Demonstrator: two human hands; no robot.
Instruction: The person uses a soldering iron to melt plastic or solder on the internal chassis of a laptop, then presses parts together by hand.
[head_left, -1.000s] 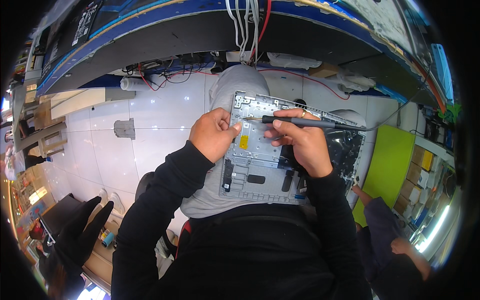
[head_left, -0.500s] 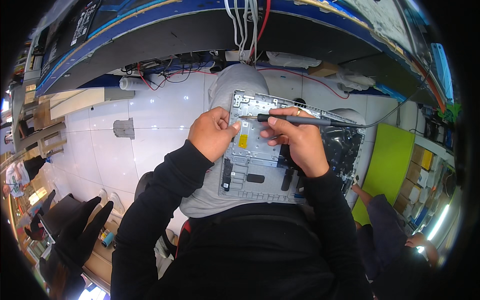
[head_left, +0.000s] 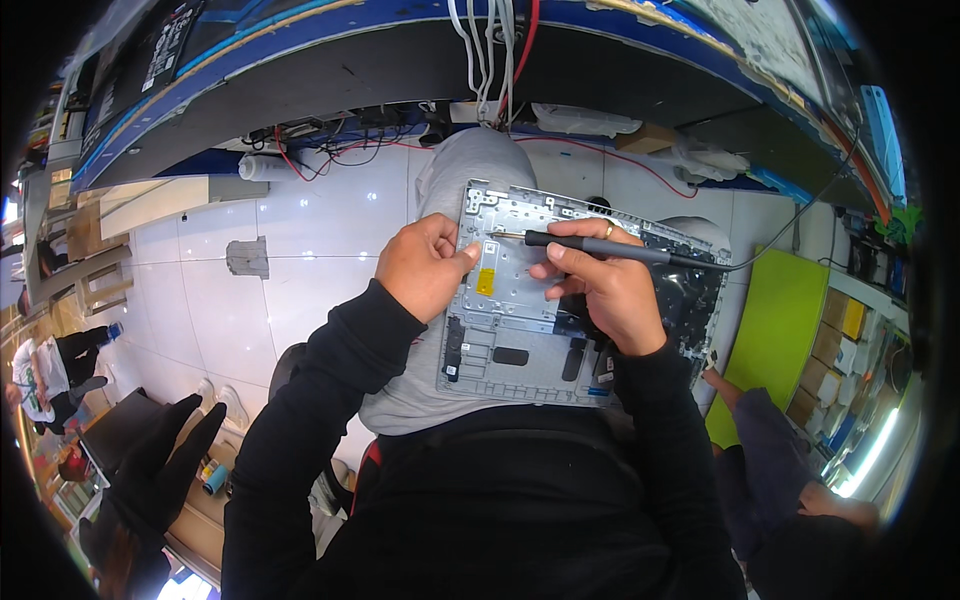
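Bent over a silver laptop chassis [head_left: 520, 290], laid inner side up across grey-trousered legs [head_left: 468, 160]. In the right hand [head_left: 618, 298], with thumb and fingers closed around the dark handle, a corded pen-shaped tool [head_left: 645, 254], pointed left, thin metal tip near the left thumb at the chassis's far-left part; whether touching metal, hard to tell. At the left edge, the left hand [head_left: 425, 262], thumb and forefinger drawn close together; impossible to tell whether pinching anything. Nearer than the tip, yellow tape [head_left: 486, 282]. Farther right, a lime-green panel [head_left: 768, 345].
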